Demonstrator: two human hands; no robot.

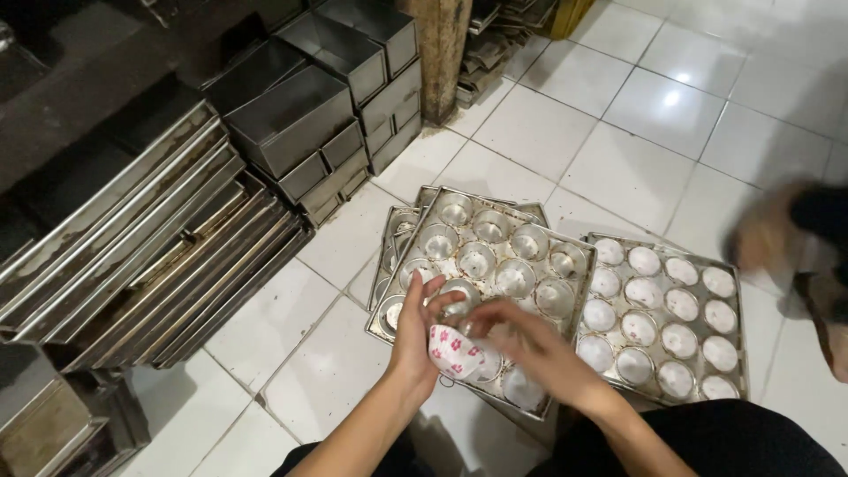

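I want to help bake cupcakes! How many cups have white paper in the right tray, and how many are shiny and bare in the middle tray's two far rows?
White-lined cups, right tray: 16
Bare metal cups, middle tray, two far rows: 8
Total: 24

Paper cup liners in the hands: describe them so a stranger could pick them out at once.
On the white tiled floor lies a stack of metal muffin trays. Over its near edge, the left hand and right hand hold the paper cup liners. They are white with pink flower prints; liners in the right-hand tray look plain white.
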